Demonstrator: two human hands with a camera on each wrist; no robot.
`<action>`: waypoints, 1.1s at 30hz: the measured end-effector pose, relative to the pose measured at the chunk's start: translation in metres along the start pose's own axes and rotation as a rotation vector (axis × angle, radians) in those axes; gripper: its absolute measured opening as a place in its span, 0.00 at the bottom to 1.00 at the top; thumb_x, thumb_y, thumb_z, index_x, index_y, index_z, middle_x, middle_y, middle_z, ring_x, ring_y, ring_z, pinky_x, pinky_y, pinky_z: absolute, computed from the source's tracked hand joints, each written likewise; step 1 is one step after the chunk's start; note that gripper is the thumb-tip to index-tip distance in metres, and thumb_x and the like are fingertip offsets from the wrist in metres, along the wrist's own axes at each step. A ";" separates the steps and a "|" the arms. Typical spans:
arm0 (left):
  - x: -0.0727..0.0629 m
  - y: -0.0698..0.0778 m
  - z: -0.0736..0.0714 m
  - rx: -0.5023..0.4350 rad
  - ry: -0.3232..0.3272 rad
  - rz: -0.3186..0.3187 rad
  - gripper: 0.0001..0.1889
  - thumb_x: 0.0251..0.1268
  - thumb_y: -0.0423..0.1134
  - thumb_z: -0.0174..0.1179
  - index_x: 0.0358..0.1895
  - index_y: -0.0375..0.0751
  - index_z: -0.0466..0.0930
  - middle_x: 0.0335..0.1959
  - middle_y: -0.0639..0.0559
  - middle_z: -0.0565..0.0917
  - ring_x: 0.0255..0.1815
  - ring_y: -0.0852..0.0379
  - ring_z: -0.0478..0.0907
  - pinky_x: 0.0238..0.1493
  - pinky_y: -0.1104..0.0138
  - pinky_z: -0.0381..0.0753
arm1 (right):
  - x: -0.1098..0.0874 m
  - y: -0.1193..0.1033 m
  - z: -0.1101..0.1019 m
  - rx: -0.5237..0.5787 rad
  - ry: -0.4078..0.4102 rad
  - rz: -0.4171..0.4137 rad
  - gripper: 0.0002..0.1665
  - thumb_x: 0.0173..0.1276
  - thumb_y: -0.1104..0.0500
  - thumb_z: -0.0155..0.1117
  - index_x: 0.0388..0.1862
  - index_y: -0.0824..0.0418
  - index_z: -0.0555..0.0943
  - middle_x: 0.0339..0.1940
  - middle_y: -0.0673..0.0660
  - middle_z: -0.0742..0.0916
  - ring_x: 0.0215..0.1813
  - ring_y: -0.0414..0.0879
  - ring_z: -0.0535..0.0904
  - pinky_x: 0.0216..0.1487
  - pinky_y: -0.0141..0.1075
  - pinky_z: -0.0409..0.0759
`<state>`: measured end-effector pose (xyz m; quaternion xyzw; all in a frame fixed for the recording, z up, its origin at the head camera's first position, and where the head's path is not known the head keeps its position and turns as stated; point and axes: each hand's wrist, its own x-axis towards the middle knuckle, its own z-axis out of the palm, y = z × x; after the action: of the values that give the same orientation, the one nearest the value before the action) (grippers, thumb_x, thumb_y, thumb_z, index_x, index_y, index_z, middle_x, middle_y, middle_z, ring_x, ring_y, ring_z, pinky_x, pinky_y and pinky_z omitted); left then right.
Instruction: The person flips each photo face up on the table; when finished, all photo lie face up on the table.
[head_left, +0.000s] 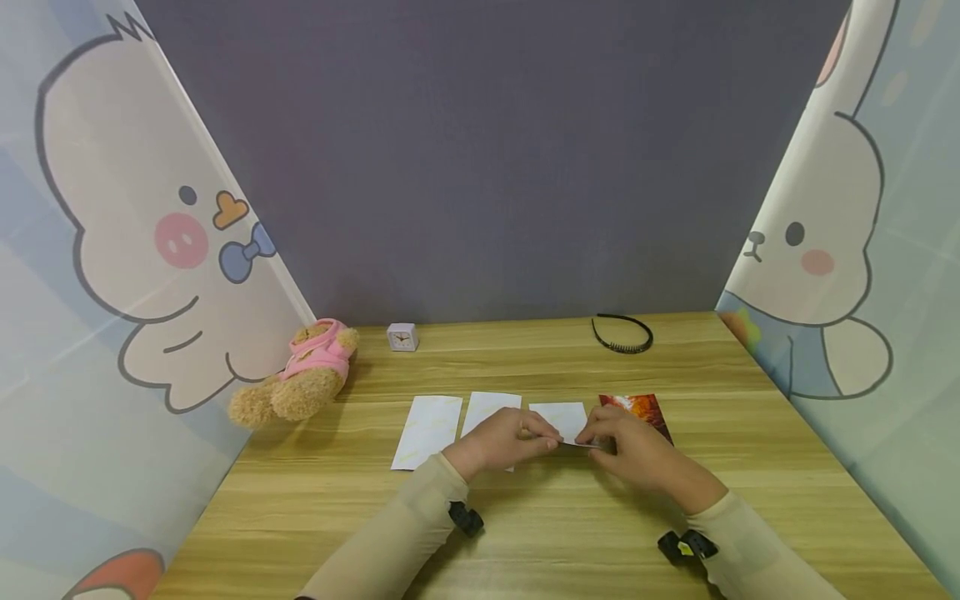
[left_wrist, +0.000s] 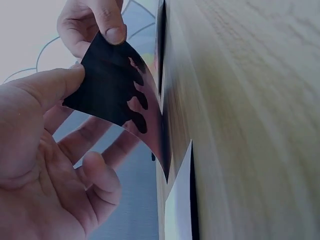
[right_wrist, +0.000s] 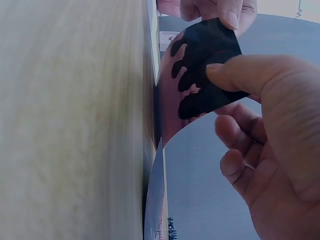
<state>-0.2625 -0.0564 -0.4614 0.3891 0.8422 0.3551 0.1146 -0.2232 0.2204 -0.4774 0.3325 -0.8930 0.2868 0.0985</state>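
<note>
Both hands hold the near edge of a glossy picture card (head_left: 561, 417), whose white back faces up in the head view. My left hand (head_left: 502, 440) pinches its near left corner between thumb and fingers. At the near right corner, my right hand (head_left: 637, 450) pinches it the same way. Seen from the wrists, the card (left_wrist: 107, 82) bends upward off the table, its underside dark and pinkish with black drip shapes. Left of it lie two white sheets (head_left: 427, 432), one partly behind my left hand. A red-orange picture card (head_left: 645, 408) lies picture up, partly covered by my right hand.
On the wooden table (head_left: 555, 542), a teddy bear in pink (head_left: 315, 362) lies at the back left beside a small white clock (head_left: 402, 337). A black headband (head_left: 626, 346) rests at the back right. Panels with cartoon animals stand at both sides, a grey panel (head_left: 495, 167) behind.
</note>
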 end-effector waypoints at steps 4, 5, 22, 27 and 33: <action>0.000 0.002 0.000 0.021 0.031 0.008 0.14 0.79 0.54 0.60 0.55 0.57 0.91 0.52 0.73 0.85 0.59 0.70 0.79 0.64 0.61 0.78 | 0.001 0.003 0.001 -0.010 0.087 -0.068 0.15 0.63 0.70 0.76 0.42 0.52 0.92 0.37 0.39 0.81 0.30 0.36 0.71 0.31 0.30 0.75; 0.000 0.002 0.000 0.020 0.040 0.010 0.14 0.78 0.54 0.61 0.55 0.57 0.90 0.52 0.73 0.85 0.59 0.70 0.79 0.64 0.61 0.78 | 0.001 0.003 0.002 -0.013 0.110 -0.085 0.15 0.62 0.72 0.77 0.42 0.53 0.92 0.37 0.40 0.80 0.29 0.37 0.71 0.30 0.29 0.74; -0.001 0.005 -0.002 -0.020 0.134 -0.007 0.16 0.71 0.47 0.71 0.59 0.60 0.86 0.58 0.69 0.83 0.61 0.65 0.78 0.65 0.52 0.78 | 0.005 0.002 -0.002 -0.005 0.410 -0.153 0.19 0.57 0.79 0.76 0.39 0.57 0.92 0.40 0.47 0.83 0.26 0.36 0.70 0.27 0.21 0.68; 0.000 0.005 -0.002 -0.013 0.174 0.001 0.14 0.71 0.44 0.71 0.58 0.59 0.87 0.56 0.64 0.85 0.60 0.60 0.80 0.63 0.49 0.79 | 0.006 0.003 -0.004 -0.016 0.486 -0.186 0.21 0.54 0.80 0.76 0.39 0.58 0.92 0.40 0.48 0.84 0.30 0.35 0.68 0.28 0.20 0.66; 0.001 0.005 -0.002 0.033 0.184 -0.012 0.15 0.73 0.46 0.69 0.60 0.59 0.86 0.55 0.66 0.85 0.59 0.63 0.80 0.65 0.49 0.77 | 0.007 0.003 -0.006 0.037 0.535 -0.190 0.22 0.54 0.80 0.78 0.42 0.57 0.92 0.39 0.49 0.85 0.29 0.35 0.70 0.26 0.23 0.69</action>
<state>-0.2609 -0.0547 -0.4566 0.3517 0.8572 0.3748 0.0326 -0.2307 0.2219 -0.4717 0.3290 -0.7946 0.3701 0.3512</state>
